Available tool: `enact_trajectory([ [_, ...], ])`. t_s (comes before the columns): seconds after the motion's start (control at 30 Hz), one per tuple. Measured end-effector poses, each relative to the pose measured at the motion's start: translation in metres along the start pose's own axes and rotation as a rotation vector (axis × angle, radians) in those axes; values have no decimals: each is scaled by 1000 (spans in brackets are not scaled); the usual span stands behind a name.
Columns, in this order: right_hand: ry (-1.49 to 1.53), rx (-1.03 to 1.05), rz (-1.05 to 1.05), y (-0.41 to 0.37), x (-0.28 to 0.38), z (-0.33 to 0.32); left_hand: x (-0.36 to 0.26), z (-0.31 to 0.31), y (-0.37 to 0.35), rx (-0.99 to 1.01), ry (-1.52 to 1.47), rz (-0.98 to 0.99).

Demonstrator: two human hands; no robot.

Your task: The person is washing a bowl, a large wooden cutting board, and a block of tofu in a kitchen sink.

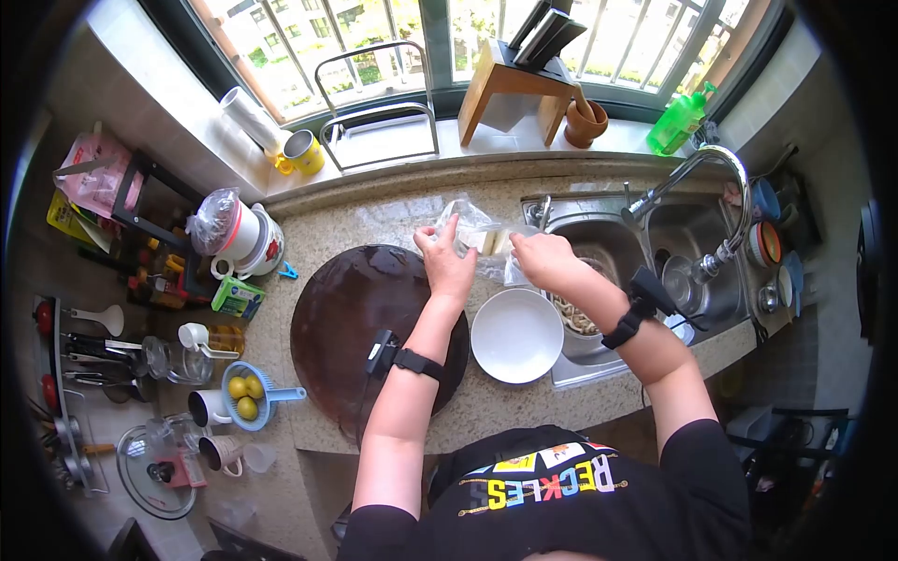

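A clear plastic bag (465, 214) with a pale, yellowish-white block (483, 241) inside lies on the counter behind the white bowl. At its left side, my left hand (443, 257) grips the film with thumb and fingers. On the other side my right hand (545, 256) is closed, pinching the bag's edge; its fingertips are partly hidden. The white bowl (516, 337) stands in front of both hands. Under my left forearm is a large round dark brown board (360, 318). Pale strips, perhaps mushrooms, lie in a container (574, 316) at the sink, partly behind my right forearm.
A double steel sink (603, 245) with a curved tap (739, 178) is at the right. A wooden knife block (486, 89) and a yellow mug (303, 152) line the windowsill. On the left are a blue strainer (265, 396) with yellow-green fruit and a white pot (265, 241).
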State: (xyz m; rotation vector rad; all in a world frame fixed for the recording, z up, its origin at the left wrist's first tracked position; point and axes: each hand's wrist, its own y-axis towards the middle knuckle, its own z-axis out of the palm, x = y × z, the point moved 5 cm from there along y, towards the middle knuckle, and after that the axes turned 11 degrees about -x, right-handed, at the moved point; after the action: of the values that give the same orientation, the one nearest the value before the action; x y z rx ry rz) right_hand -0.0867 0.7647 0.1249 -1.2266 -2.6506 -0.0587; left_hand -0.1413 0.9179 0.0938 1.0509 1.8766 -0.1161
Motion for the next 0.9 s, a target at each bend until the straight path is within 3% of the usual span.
enact_trajectory([
  [0.1, -123, -80, -145, 12, 4, 14, 10, 14, -8, 95, -145, -65],
  [0.17, 414, -347, -285, 20, 19, 10, 9, 13, -16, 102, -117, -32],
  [0.27, 204, -303, -207, 32, 10, 30, 6, 5, -22, 158, -90, -25],
  [0.33, 180, -284, -193, 32, 8, 31, 8, 4, -24, 263, -83, 16],
  [0.47, 123, -311, -157, 30, 3, 30, 13, 3, -24, 275, -98, 98],
  [0.6, 99, -277, -184, 31, 3, 43, -1, -3, -30, 349, 115, 86],
  [0.67, 264, -326, -441, 29, 15, 41, -6, -2, -31, 392, 181, 62],
  [0.73, 174, -309, -389, 32, 13, 47, -2, 2, -34, 509, 222, -50],
  [0.9, -74, -272, -154, 38, 6, 60, 6, 13, -39, 596, 80, -88],
])
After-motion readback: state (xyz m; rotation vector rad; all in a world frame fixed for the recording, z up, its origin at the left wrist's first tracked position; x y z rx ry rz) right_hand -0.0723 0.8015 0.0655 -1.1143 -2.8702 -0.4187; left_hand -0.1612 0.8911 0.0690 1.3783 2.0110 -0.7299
